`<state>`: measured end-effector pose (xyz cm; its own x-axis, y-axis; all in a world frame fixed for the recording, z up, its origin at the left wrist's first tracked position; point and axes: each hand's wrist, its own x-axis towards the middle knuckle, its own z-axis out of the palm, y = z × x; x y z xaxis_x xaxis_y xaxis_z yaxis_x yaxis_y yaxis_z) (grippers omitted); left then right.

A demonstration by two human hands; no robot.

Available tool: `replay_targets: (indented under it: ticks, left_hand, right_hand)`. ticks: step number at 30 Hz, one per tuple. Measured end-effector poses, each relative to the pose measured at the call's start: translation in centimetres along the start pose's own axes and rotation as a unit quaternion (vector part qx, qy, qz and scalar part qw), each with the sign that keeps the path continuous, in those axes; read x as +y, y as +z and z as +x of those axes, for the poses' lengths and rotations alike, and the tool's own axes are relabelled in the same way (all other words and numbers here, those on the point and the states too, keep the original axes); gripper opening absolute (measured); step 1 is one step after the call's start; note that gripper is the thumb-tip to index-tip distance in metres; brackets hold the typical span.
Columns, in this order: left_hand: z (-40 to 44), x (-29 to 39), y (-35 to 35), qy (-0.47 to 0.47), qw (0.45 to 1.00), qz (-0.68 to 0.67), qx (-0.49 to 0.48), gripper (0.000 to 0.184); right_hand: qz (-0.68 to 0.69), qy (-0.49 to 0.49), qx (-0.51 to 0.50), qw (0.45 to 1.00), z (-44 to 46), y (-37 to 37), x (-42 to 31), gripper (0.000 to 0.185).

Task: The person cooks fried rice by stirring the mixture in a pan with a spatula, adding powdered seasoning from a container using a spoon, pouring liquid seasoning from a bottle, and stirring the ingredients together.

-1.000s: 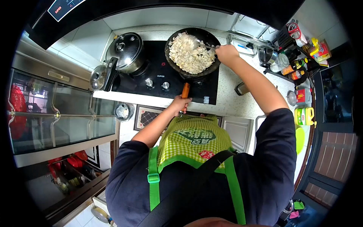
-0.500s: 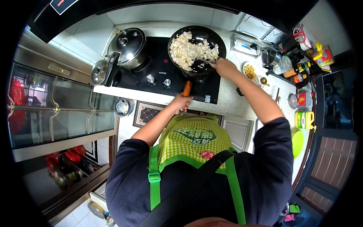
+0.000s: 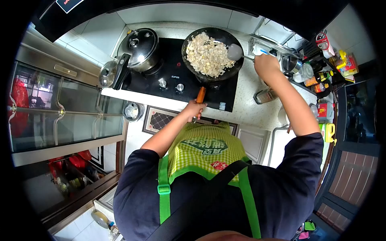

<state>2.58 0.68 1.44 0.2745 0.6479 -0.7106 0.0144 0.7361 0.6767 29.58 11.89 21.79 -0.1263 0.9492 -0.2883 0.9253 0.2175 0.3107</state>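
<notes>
On the cooktop [image 3: 146, 86] stands a black wok [image 3: 227, 75] with a broad heap of rice mixed with pale bits [image 3: 207, 56]. My left hand [image 3: 193, 110] is wrapped round the wok's orange-brown handle [image 3: 201, 95] at the counter's front edge. To the right of the wok, my right hand [image 3: 268, 67] is closed on the handle of a ladle. The round grey head of the ladle [image 3: 235, 52] is inside the wok by its right rim, beside the rice. My fingers hide the end of the ladle's handle.
A lidded pressure cooker [image 3: 138, 50] stands on the left of the cooktop, with a glass lid [image 3: 107, 74] beside it. A clear jar [image 3: 265, 96] lies under my right forearm. Bottles [image 3: 319, 82] crowd the rack at right.
My right hand has moved right, bringing the ladle head from the rice to the wok's right side. The rice now lies in one broader heap. My left hand stays on the handle.
</notes>
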Motion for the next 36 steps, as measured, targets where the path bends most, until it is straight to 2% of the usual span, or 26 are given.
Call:
replay_targets:
  ticks: [3, 5, 9, 16, 18, 19, 21, 24, 29, 32, 35, 36]
  left_hand:
    - [0.2, 0.3, -0.1, -0.001, 1.0, 0.007, -0.014, 0.027]
    - [0.1, 0.2, -0.1, -0.01, 1.0, 0.0, -0.016, 0.027]
    - [0.2, 0.5, 0.0, 0.003, 1.0, 0.002, -0.012, 0.027]
    - [-0.1, 0.2, -0.1, 0.004, 1.0, -0.003, -0.012, 0.028]
    - [-0.2, 0.6, -0.1, 0.003, 1.0, -0.002, -0.01, 0.027]
    - [-0.2, 0.6, -0.1, -0.001, 1.0, 0.001, -0.011, 0.027]
    - [-0.1, 0.2, -0.1, -0.007, 1.0, 0.005, -0.015, 0.026]
    - [0.4, 0.1, -0.1, 0.006, 1.0, 0.006, -0.008, 0.026]
    - [0.8, -0.3, -0.5, 0.007, 1.0, 0.011, -0.015, 0.025]
    - [0.3, 0.1, -0.1, 0.001, 1.0, 0.008, -0.007, 0.022]
    - [0.1, 0.3, 0.0, -0.003, 1.0, 0.005, -0.014, 0.025]
    - [0.1, 0.4, 0.1, -0.003, 1.0, 0.006, -0.016, 0.025]
  right_hand:
    - [-0.024, -0.017, 0.023, 0.999, 1.7, -0.4, -0.3, 0.022]
    - [-0.012, -0.017, 0.0, 1.0, 3.2, -0.4, -1.3, 0.022]
    - [0.089, -0.048, 0.05, 0.994, 4.6, 2.5, -2.5, 0.022]
    - [0.003, -0.061, -0.048, 0.997, 0.4, -1.2, 1.7, 0.026]
    - [0.076, -0.155, -0.102, 0.98, 1.1, 1.6, 0.9, 0.035]
    - [0.159, -0.134, -0.045, 0.977, 1.8, 4.2, -0.7, 0.039]
    - [0.243, -0.045, -0.034, 0.968, 3.2, 6.8, -4.2, 0.035]
    - [0.253, -0.032, 0.02, 0.967, 4.0, 7.8, -4.6, 0.033]
    - [0.034, -0.037, 0.065, 0.997, 1.2, 3.0, -0.5, 0.019]
    - [-0.01, -0.048, 0.12, 0.992, 4.5, 3.8, 1.5, 0.017]
    - [-0.004, -0.057, 0.103, 0.993, 7.0, 2.4, -0.2, 0.019]
    - [-0.021, -0.089, 0.141, 0.986, 8.0, 3.1, -1.0, 0.021]
